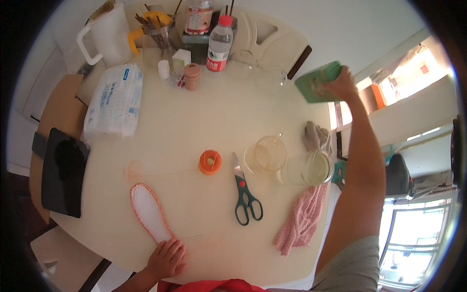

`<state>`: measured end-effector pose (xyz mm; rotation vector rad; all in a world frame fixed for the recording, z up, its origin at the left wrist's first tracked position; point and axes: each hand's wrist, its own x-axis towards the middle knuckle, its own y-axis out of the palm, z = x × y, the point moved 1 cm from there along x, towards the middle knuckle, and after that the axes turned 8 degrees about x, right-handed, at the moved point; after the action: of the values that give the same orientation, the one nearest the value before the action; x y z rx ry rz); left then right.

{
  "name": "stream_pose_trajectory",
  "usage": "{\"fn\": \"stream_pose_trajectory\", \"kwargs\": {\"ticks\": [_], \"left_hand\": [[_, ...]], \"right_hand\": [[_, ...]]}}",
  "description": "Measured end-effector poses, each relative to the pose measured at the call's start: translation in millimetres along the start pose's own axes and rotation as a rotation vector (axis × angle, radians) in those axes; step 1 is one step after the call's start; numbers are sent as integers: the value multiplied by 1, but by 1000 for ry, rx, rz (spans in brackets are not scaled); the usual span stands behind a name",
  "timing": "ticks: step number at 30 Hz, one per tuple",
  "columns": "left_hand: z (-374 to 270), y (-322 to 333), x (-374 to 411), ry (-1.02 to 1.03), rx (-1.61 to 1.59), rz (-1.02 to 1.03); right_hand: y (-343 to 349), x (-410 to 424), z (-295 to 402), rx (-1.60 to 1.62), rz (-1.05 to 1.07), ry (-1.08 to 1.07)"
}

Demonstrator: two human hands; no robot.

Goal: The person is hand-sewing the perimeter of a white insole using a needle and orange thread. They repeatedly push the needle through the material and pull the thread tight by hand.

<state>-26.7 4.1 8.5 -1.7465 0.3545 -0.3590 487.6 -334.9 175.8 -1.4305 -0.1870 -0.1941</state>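
Note:
My left hand rests with its fingers over the near end of a white shoe insole with orange stitched edging, flat on the table. Raised at the upper right, my right hand grips a green box, slightly blurred, beyond the table's right edge. Loose orange thread lies past the insole's far end. Near the middle stands an orange thread spool. Scissors with dark green handles lie to its right, their blades pointing away from me.
To the right are a glass mug, a glass jar, a pink cloth and a grey cloth. A tissue pack, a water bottle, a pink container and a white pitcher stand farther back. A black tablet-like object lies left.

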Motion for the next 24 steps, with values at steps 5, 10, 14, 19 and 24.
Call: {"fn": "stream_pose_trajectory", "kwargs": {"ticks": [5,10,14,19,24], "left_hand": [[-2,2,-3,33,-18,13],[-1,10,-13,-7,-102,46],[-5,7,-20,-15,-12,-20],[-8,13,-24,26,-23,-111],[-14,19,-35,87,190,-540]], "right_hand": [[-64,-42,-49,92,-227,-149],[-113,-142,-98,310,-288,-129],[-135,-240,-128,644,-228,46],[-177,-348,-154,415,-292,67],[-211,-462,-83,359,-108,44]]}}
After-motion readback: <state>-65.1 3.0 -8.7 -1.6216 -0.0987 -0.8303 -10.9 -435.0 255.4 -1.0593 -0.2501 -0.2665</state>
